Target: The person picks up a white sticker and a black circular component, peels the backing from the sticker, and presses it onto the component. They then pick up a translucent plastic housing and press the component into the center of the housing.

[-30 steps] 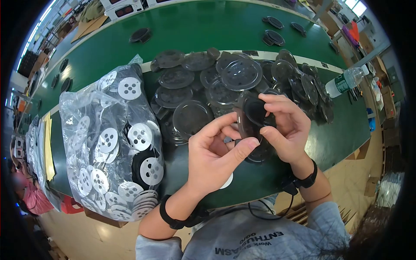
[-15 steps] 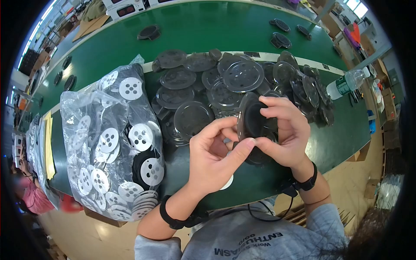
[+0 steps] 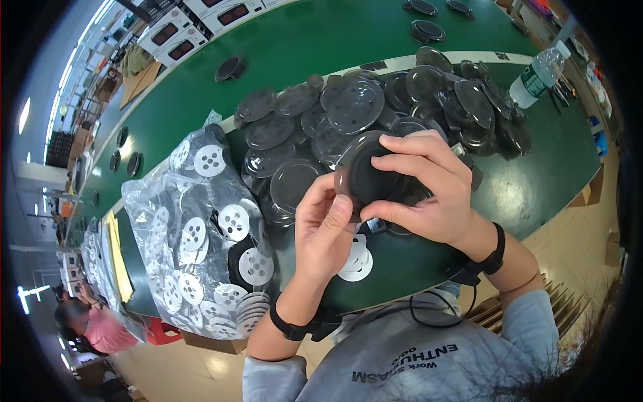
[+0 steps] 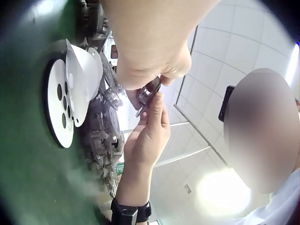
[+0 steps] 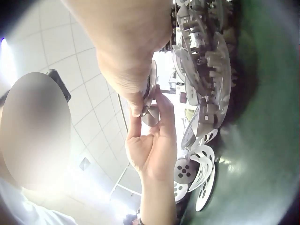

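Observation:
Both hands hold one dark translucent round plastic part [image 3: 343, 177] up in front of the body, over the table's near side. A black disc [image 3: 372, 177] lies against its face. My left hand [image 3: 321, 234] grips the part's left edge, thumb in front and fingers behind. From the right, my right hand [image 3: 435, 187] holds it with fingertips on the black disc and the thumb at the lower edge. In the right wrist view the part [image 5: 151, 86] stands edge-on between the hands. White discs with holes [image 3: 358, 260] lie on the table below the hands.
Behind the hands is a heap of similar dark plastic parts [image 3: 355, 104]. To the left stands a clear plastic bag [image 3: 154, 208] full of white holed discs. A water bottle [image 3: 538, 77] is at the right, and boxes [image 3: 171, 33] stand across the green table [image 3: 315, 40].
The held part has turned its black face more toward the head camera. The right fingers have spread farther over it. The head view has shifted and tilted, showing more of the white discs.

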Tool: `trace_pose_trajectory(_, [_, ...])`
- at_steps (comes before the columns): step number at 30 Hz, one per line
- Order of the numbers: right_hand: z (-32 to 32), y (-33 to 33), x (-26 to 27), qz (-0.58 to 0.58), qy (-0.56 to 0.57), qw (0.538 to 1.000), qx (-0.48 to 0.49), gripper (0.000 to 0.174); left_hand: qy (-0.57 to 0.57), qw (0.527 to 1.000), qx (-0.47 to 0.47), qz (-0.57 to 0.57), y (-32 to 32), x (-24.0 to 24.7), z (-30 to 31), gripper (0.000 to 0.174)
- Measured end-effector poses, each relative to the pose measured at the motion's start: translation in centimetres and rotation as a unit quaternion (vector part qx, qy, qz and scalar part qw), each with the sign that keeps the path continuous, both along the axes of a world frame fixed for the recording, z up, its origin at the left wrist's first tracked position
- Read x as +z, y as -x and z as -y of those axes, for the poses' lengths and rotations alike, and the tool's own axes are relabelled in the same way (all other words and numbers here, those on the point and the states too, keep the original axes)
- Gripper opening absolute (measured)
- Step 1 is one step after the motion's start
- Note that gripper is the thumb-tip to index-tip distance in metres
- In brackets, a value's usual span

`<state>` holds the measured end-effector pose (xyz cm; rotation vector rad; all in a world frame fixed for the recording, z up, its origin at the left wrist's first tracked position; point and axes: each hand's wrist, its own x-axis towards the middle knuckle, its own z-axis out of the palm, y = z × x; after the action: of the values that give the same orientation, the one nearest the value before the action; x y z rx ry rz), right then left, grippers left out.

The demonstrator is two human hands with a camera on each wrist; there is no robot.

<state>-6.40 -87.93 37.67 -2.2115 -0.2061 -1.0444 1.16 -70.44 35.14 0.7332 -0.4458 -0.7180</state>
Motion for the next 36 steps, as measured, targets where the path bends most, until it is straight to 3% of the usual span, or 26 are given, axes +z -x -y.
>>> trace_pose_trajectory(3, [-0.3, 0.1, -0.5, 0.017, -0.012, 1.000, -0.019, 0.055, 0.005, 1.000, -0.018, 0.007, -0.2, -0.6, -0.2, 0.034])
trace_pose_trajectory(6, [-0.5, 0.6, 0.6, 0.008, 0.058, 0.996, -0.063, 0.050, 0.003, 1.000, -0.017, 0.011, -0.1, -0.4, 0.0, 0.031])
trace_pose_trajectory(9, [-0.2, 0.9, 1.4, -0.049, 0.085, 0.993, -0.059, 0.052, -0.003, 1.000, -0.009, 0.001, -0.1, 0.2, -0.1, 0.029])
trace_pose_trajectory(18, [-0.1, 0.4, 0.2, -0.023, -0.009, 1.000, 0.018, 0.051, -0.007, 0.999, 0.034, 0.021, -0.2, 0.2, 0.0, 0.023])
trace_pose_trajectory(27, [-0.4, 0.5, 0.1, -0.018, -0.079, 0.997, -0.010, 0.064, 0.016, 0.999, 0.038, 0.018, -0.4, 0.2, -0.2, 0.013])
trace_pose_trajectory(36, [-0.2, 0.6, 0.3, 0.024, 0.073, 0.996, -0.054, 0.040, 0.012, 0.998, 0.043, 0.036, -0.2, -0.3, -0.2, 0.015])
